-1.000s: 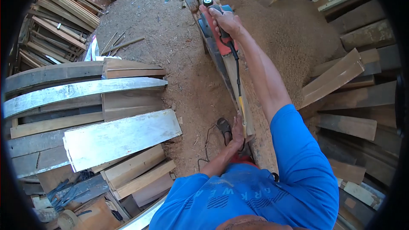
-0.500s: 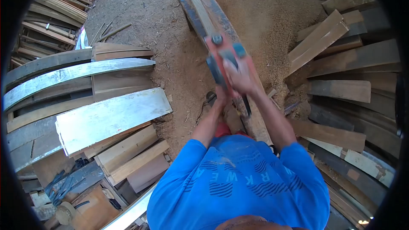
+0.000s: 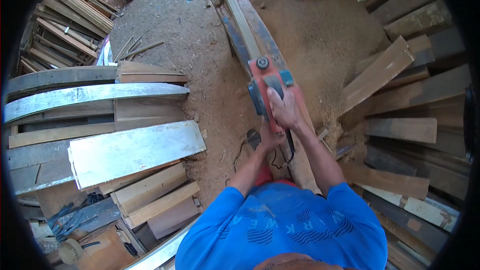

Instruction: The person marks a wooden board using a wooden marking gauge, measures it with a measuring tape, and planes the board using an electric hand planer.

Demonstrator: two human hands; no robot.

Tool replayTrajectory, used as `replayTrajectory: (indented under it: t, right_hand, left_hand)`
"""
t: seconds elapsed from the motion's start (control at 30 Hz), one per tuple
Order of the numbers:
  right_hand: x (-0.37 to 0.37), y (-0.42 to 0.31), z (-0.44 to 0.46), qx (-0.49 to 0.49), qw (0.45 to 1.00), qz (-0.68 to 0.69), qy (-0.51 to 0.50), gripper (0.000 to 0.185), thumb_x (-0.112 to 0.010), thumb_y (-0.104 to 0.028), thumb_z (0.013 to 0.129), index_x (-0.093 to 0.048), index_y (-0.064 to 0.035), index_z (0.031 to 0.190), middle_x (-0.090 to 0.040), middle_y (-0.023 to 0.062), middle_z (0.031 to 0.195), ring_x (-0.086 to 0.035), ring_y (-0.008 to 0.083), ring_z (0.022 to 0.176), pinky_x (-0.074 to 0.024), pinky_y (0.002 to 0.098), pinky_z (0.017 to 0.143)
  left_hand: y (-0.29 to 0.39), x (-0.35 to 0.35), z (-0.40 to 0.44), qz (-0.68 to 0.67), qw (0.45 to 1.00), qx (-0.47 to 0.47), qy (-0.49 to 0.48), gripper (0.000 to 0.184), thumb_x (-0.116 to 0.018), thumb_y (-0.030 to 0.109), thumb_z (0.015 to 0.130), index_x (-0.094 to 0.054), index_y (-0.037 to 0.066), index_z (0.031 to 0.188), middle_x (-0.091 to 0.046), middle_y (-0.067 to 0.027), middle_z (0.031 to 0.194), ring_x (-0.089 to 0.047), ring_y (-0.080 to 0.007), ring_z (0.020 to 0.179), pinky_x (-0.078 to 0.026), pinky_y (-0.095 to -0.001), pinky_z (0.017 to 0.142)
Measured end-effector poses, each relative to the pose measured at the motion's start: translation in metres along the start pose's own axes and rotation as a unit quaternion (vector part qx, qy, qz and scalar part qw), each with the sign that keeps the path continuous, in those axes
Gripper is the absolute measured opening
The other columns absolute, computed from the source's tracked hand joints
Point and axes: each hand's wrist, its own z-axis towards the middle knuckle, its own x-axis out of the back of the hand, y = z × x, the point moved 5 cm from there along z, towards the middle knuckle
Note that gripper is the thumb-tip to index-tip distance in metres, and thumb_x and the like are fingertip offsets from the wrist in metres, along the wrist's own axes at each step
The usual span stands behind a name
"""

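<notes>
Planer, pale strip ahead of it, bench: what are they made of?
Planer: likely plastic housing, matte red, judging by its even colour; metal possible.
Pale strip: bare wood, it seems, from the lengthwise streaks.
Bench: probably wood, worn, its top patchy brown and blue-grey; stain or paint, can't tell.

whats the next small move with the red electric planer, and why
Probably ease the red electric planer forward: the right hand grips it from above, and the long pale wooden strip extends beyond its front along the weathered wooden bench.
</notes>
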Motion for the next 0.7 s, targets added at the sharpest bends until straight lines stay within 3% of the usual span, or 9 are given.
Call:
replayTrajectory:
  t: [0.07, 0.13, 0.17, 0.27, 0.3, 0.37, 0.47, 0.63, 0.7]
  right_hand:
    - [-0.012, -0.009, 0.074, -0.026, 0.999, 0.016, -0.018, 0.038, -0.057, -0.042, 0.101, -0.059, -0.0071, 0.086, -0.053, -0.0014, 0.063, -0.052, 0.0105, 0.053, -0.0426, 0.0314, 0.048]
    - [-0.027, -0.017, 0.148, -0.038, 0.997, 0.054, -0.031, 0.042, -0.058, -0.046, 0.101, -0.058, -0.0095, 0.081, -0.052, -0.0032, 0.062, -0.051, 0.0087, 0.05, -0.0409, 0.0288, 0.045]
    - [-0.034, -0.025, 0.182, -0.033, 0.997, 0.064, -0.032, 0.043, -0.058, -0.047, 0.101, -0.058, -0.0093, 0.08, -0.053, -0.0028, 0.062, -0.051, 0.0095, 0.05, -0.0414, 0.0292, 0.045]
    - [-0.053, -0.047, 0.278, -0.051, 0.992, 0.111, -0.035, 0.048, -0.058, -0.05, 0.101, -0.058, -0.0085, 0.077, -0.053, -0.0011, 0.061, -0.053, 0.0112, 0.049, -0.0428, 0.0303, 0.045]
    - [-0.058, -0.054, 0.309, -0.038, 0.995, 0.086, -0.031, 0.049, -0.058, -0.051, 0.101, -0.058, -0.0083, 0.077, -0.054, -0.0006, 0.061, -0.053, 0.0115, 0.049, -0.0432, 0.0305, 0.045]
    - [-0.067, -0.065, 0.359, -0.011, 0.999, 0.036, -0.023, 0.051, -0.059, -0.053, 0.1, -0.059, -0.008, 0.076, -0.056, 0.0005, 0.063, -0.054, 0.012, 0.05, -0.044, 0.0308, 0.045]
    - [-0.074, -0.064, 0.394, -0.03, 0.996, 0.052, -0.072, 0.052, -0.06, -0.054, 0.099, -0.061, -0.0071, 0.077, -0.059, 0.0013, 0.065, -0.055, 0.0122, 0.05, -0.0445, 0.0298, 0.046]
    - [-0.059, -0.063, 0.356, -0.057, 0.995, 0.069, -0.036, 0.043, -0.063, -0.05, 0.099, -0.062, -0.0104, 0.082, -0.059, -0.001, 0.067, -0.055, 0.01, 0.051, -0.0465, 0.0291, 0.046]
    - [-0.057, -0.051, 0.334, -0.073, 0.992, 0.093, -0.053, 0.04, -0.064, -0.048, 0.099, -0.062, -0.0112, 0.084, -0.058, -0.0018, 0.067, -0.054, 0.0096, 0.051, -0.0468, 0.0288, 0.047]
  left_hand:
    - [-0.011, -0.011, 0.009, 0.159, 0.984, 0.073, -0.026, 0.094, -0.089, 0.036, 0.063, -0.048, -0.001, 0.139, -0.054, -0.027, 0.134, -0.051, -0.0416, 0.129, -0.031, -0.0501, 0.119]
    - [-0.015, -0.013, 0.011, 0.242, 0.965, 0.098, -0.018, 0.108, -0.091, 0.037, 0.061, -0.04, -0.004, 0.146, -0.048, -0.031, 0.142, -0.046, -0.0454, 0.135, -0.032, -0.0502, 0.119]
    - [-0.008, -0.009, 0.008, 0.248, 0.965, 0.086, 0.002, 0.113, -0.093, 0.038, 0.06, -0.035, -0.004, 0.148, -0.044, -0.0334, 0.145, -0.044, -0.049, 0.136, -0.038, -0.0514, 0.114]
    - [-0.006, -0.005, 0.002, 0.26, 0.963, 0.063, 0.022, 0.119, -0.091, 0.035, 0.063, -0.025, -0.01, 0.151, -0.034, -0.0351, 0.153, -0.038, -0.0525, 0.139, -0.034, -0.0527, 0.118]
    - [-0.023, -0.012, -0.001, 0.322, 0.946, 0.007, 0.041, 0.115, -0.088, 0.03, 0.067, -0.023, -0.012, 0.152, -0.036, -0.0325, 0.154, -0.041, -0.049, 0.139, -0.03, -0.0522, 0.121]
    - [-0.028, -0.017, 0.001, 0.327, 0.944, -0.005, 0.038, 0.113, -0.086, 0.028, 0.067, -0.024, -0.013, 0.152, -0.039, -0.0311, 0.153, -0.051, -0.0462, 0.131, -0.027, -0.0529, 0.122]
    - [-0.015, -0.011, 0.0, 0.231, 0.972, 0.032, 0.041, 0.107, -0.083, 0.031, 0.069, -0.029, -0.012, 0.15, -0.042, -0.0322, 0.151, -0.059, -0.0439, 0.124, -0.026, -0.0545, 0.122]
    - [-0.025, -0.025, 0.001, 0.355, 0.934, 0.003, -0.024, 0.129, -0.085, 0.051, 0.057, -0.025, -0.011, 0.153, -0.038, -0.0333, 0.154, -0.049, -0.0404, 0.137, -0.021, -0.0522, 0.125]
    - [-0.042, -0.033, 0.001, 0.381, 0.923, 0.028, -0.04, 0.136, -0.086, 0.055, 0.054, -0.022, -0.01, 0.154, -0.032, -0.0318, 0.158, -0.034, -0.0373, 0.149, -0.014, -0.0505, 0.127]
